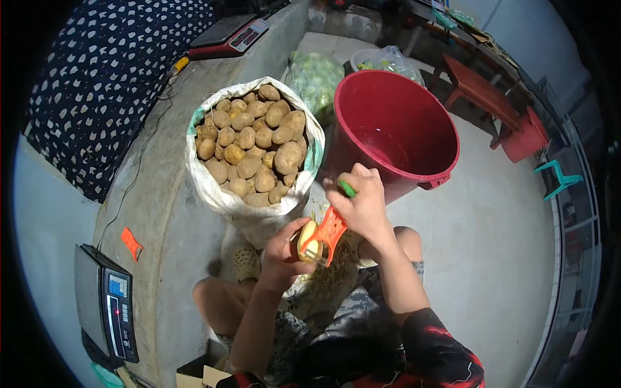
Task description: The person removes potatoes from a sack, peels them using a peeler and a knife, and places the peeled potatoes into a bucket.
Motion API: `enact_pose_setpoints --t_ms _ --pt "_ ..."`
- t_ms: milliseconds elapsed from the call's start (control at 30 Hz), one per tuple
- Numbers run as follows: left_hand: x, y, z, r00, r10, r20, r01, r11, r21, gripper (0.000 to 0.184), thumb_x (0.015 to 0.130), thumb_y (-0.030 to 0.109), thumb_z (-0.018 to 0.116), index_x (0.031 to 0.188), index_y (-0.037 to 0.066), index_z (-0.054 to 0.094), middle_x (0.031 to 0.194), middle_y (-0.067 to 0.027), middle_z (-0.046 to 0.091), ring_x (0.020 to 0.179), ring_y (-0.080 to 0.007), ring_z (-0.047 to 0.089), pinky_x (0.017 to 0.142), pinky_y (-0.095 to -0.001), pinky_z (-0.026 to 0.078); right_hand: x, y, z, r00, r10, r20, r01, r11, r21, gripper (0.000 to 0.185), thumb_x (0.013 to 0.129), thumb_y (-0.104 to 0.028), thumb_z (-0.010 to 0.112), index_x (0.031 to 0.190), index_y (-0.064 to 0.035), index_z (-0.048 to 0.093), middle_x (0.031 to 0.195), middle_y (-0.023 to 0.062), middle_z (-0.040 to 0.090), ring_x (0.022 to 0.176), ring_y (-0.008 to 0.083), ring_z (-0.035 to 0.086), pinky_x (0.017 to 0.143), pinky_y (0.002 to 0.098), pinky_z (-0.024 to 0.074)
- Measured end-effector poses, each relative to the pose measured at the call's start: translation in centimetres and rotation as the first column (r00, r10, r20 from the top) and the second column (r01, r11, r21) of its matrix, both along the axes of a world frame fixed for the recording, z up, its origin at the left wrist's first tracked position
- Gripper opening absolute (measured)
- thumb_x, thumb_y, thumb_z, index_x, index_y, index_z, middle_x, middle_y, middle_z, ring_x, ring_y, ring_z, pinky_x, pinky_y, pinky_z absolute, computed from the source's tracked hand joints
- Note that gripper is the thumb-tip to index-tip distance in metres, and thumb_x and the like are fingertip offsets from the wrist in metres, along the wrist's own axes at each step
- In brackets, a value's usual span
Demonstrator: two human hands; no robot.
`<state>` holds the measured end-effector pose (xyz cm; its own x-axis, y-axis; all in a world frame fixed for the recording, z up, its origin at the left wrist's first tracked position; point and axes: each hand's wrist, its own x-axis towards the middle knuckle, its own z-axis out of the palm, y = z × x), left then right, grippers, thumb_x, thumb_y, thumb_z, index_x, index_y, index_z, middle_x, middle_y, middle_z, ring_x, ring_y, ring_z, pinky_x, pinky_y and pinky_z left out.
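My left hand (283,257) is wrapped round a partly peeled potato (308,240), its pale yellow flesh turned to the right. In my right hand (363,202) is an orange peeler (331,231) with a green handle end, and its blade is at the lower part of the potato. Peelings (323,288) lie below, between my legs. Just beyond my left hand stands a white sack (223,202) full of unpeeled potatoes (248,138). A large red tub (396,129) with some liquid at the bottom stands beyond my right hand.
A second orange peeler (132,244) lies on the concrete ledge at left, near a digital scale (116,310). Another scale (236,37) is at the upper left. Behind the tub are filled plastic bags (315,81), with a red bench (482,94) and turquoise stool (559,179) at right.
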<state>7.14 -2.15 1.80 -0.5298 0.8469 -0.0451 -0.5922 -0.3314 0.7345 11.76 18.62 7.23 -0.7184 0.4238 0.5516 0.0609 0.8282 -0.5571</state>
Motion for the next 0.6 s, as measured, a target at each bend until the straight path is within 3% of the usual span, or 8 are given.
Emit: enact_pose_setpoints --t_ms 67,167,267,300,400,467,533,600 --pt "-0.1 0.0 -0.8 1.000 -0.009 -0.014 0.009 1.000 0.029 0.104 0.056 0.016 0.093 0.143 -0.005 0.039 0.124 -0.0087 0.058 0.112 -0.0184 0.058 0.097 -0.0320 0.047 -0.6 1.6 -2.1 0.999 -0.023 -0.030 0.025 0.997 0.067 0.036 0.083 -0.028 0.069 0.065 0.0011 0.059 0.059 0.0186 0.047 0.055 0.0367 0.049 0.055 0.0477 0.0377" --pt "-0.4 -0.6 -1.0 1.000 -0.024 -0.001 0.024 0.998 0.064 0.100 0.058 0.013 0.090 0.142 -0.007 0.038 0.127 -0.0103 0.057 0.115 -0.0185 0.057 0.101 -0.0321 0.045 -0.6 3.5 -2.9 0.987 -0.064 0.151 0.128 0.874 -0.469 0.031 0.080 -0.028 0.069 0.068 -0.0004 0.063 0.057 0.0181 0.046 0.053 0.0365 0.047 0.053 0.0458 0.0364" --pt "0.0 0.0 -0.6 0.998 0.010 0.068 -0.016 0.996 0.088 0.098 0.059 0.011 0.088 0.142 -0.007 0.038 0.127 -0.0108 0.057 0.115 -0.0189 0.057 0.101 -0.0319 0.045 0.1 0.2 -0.1 1.000 0.016 0.010 -0.013 0.956 -0.293 0.031 0.080 -0.029 0.069 0.067 -0.0008 0.063 0.057 0.0177 0.046 0.053 0.0369 0.046 0.053 0.0463 0.0363" --pt "0.0 0.0 -0.4 0.995 0.043 0.090 -0.047 0.998 0.039 0.100 0.057 0.009 0.090 0.141 -0.006 0.040 0.124 -0.0101 0.058 0.113 -0.0193 0.058 0.098 -0.0318 0.047 0.5 -0.7 1.0 0.999 0.041 0.002 -0.041 0.999 -0.031 0.031 0.079 -0.028 0.069 0.065 -0.0013 0.063 0.057 0.0174 0.046 0.053 0.0364 0.046 0.053 0.0468 0.0354" --pt "0.2 0.0 -0.8 0.999 0.036 0.022 -0.038 0.998 0.054 0.099 0.058 0.010 0.090 0.142 -0.006 0.040 0.124 -0.0103 0.058 0.113 -0.0198 0.058 0.098 -0.0315 0.046 -0.6 0.7 -1.0 0.994 -0.060 -0.096 0.064 0.997 0.038 0.032 0.078 -0.028 0.070 0.064 -0.0008 0.063 0.058 0.0176 0.048 0.054 0.0367 0.048 0.055 0.0476 0.0378" --pt "0.0 -0.1 -1.0 0.998 0.015 0.067 -0.021 0.996 0.092 0.099 0.058 0.011 0.090 0.141 -0.006 0.040 0.124 -0.0102 0.058 0.114 -0.0196 0.057 0.098 -0.0320 0.046 -0.8 2.9 -2.8 0.982 -0.190 0.005 0.190 0.981 -0.039 0.032 0.080 -0.028 0.070 0.065 -0.0005 0.064 0.059 0.0183 0.051 0.055 0.0353 0.051 0.056 0.0461 0.0401" --pt "-0.1 -0.3 -1.1 0.994 -0.029 0.102 0.013 0.988 0.155 0.098 0.059 0.012 0.090 0.141 -0.006 0.041 0.124 -0.0102 0.058 0.113 -0.0194 0.058 0.097 -0.0325 0.047 -0.7 3.1 -1.8 0.966 -0.132 0.223 0.221 0.866 -0.448 0.033 0.082 -0.027 0.070 0.066 -0.0001 0.065 0.060 0.0190 0.052 0.055 0.0331 0.053 0.056 0.0438 0.0414" --pt "0.0 0.2 -1.1 0.997 0.006 0.078 -0.017 0.989 0.146 0.096 0.060 0.013 0.089 0.141 -0.006 0.041 0.124 -0.0104 0.058 0.111 -0.0197 0.059 0.094 -0.0332 0.049 -0.1 1.1 -0.2 0.995 -0.050 0.089 0.078 0.935 -0.345 0.033 0.081 -0.025 0.071 0.063 0.0003 0.061 0.059 0.0165 0.049 0.055 0.0306 0.050 0.056 0.0432 0.0368"
